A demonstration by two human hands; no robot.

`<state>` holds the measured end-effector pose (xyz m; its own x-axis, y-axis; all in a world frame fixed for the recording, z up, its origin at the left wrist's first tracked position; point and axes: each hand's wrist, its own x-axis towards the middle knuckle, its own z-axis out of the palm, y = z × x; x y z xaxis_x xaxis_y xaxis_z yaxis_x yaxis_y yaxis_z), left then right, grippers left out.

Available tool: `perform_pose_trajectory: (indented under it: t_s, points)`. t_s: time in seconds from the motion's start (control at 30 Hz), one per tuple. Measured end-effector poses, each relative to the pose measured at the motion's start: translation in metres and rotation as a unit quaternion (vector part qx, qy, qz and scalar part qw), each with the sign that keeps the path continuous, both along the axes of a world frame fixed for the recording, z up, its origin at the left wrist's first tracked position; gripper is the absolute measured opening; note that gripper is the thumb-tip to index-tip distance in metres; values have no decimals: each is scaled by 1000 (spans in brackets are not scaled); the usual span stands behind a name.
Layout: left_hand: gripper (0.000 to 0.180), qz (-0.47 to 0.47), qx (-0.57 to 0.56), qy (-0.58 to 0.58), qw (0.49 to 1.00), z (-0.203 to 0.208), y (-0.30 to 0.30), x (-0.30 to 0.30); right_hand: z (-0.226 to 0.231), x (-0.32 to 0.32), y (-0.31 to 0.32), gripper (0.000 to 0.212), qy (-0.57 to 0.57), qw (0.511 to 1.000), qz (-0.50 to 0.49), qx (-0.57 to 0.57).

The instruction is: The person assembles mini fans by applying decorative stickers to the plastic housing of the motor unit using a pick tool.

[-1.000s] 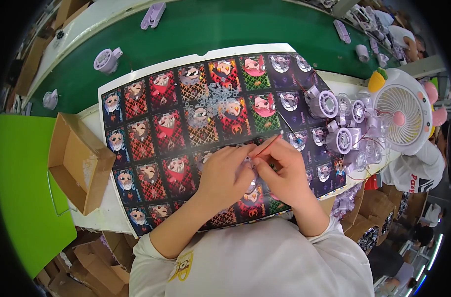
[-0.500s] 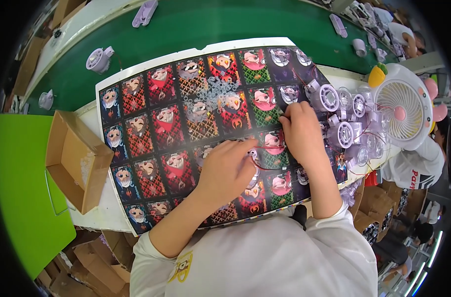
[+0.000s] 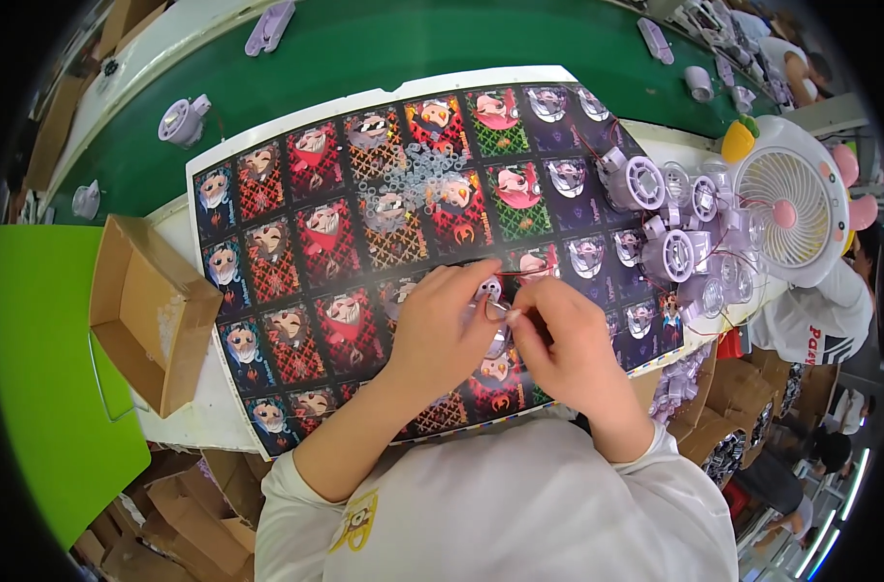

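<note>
My left hand (image 3: pixel 440 325) is closed round a small lilac plastic housing (image 3: pixel 489 288) with a clear round part below it and a red wire (image 3: pixel 519 274) trailing from it. Against that piece, my right hand (image 3: pixel 566 335) has its thumb and forefinger pinched together; whatever lies between them is too small to make out. Under both hands lies a dark sheet printed with cartoon cards (image 3: pixel 330 267). Beyond them, small translucent rings (image 3: pixel 417 175) are heaped loosely on the sheet. To the right of my hands several lilac fan housings (image 3: pixel 667 256) with red wires sit clustered.
A white desk fan (image 3: pixel 786 215) stands at the right, behind the housings. An open cardboard box (image 3: pixel 122 325) is at the left beside a bright green panel (image 3: pixel 44 369). Across the back runs a green conveyor belt (image 3: pixel 364 48) with lilac parts. Other people work at the far right.
My right hand has come down and nearer from the far side of the sheet to the housing in my left hand. Parts on the belt have shifted slightly left.
</note>
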<state>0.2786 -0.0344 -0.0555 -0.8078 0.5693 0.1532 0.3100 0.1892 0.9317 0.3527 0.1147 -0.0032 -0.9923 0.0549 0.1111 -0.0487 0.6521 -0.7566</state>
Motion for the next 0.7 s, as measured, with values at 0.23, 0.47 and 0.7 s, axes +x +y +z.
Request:
perform_pose_trajectory:
  t_s: [0.23,0.47,0.7]
  points:
    - [32,14,-4,10,1000,-1,2,1,-10,1,-8,16,40,998,-31,28]
    - [29,36,-3,0,999,0,5,3,-18,3,-20,20,64,990,-104,73]
    - [29,23,-12,22,999,0,4,2,-9,-9,0,19,60,996,-12,64]
